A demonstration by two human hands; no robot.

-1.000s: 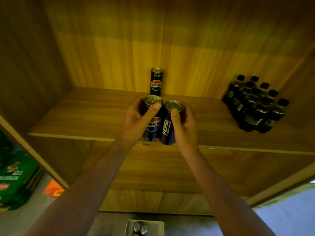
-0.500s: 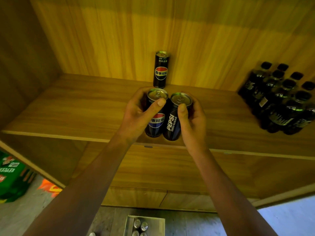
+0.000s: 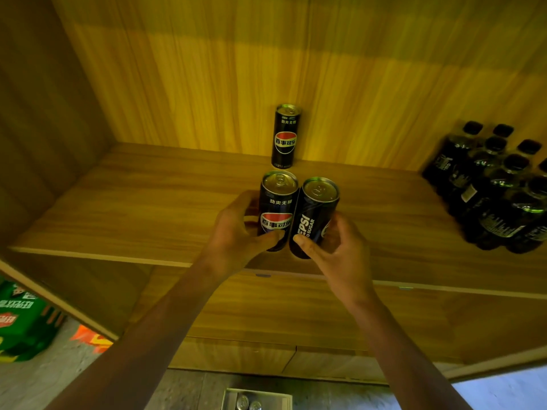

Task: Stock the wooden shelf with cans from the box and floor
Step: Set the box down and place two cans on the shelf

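View from a head cam, looking down at a wooden shelf (image 3: 124, 208). Two bare hands each hold a black can side by side over the shelf board, near its front edge. The left hand (image 3: 236, 232) has fingers & thumb wrapped round the left can (image 3: 278, 202), which stands about upright. The right hand (image 3: 337, 250) grips the right can (image 3: 315, 214) low down — this one tilts to the right. A third can (image 3: 286, 136) stands upright just behind them, against the back wall. Dark bottles (image 3: 497, 184) are packed together at the shelf's right end. A box (image 3: 254, 399) w/ can tops sits on the floor below.
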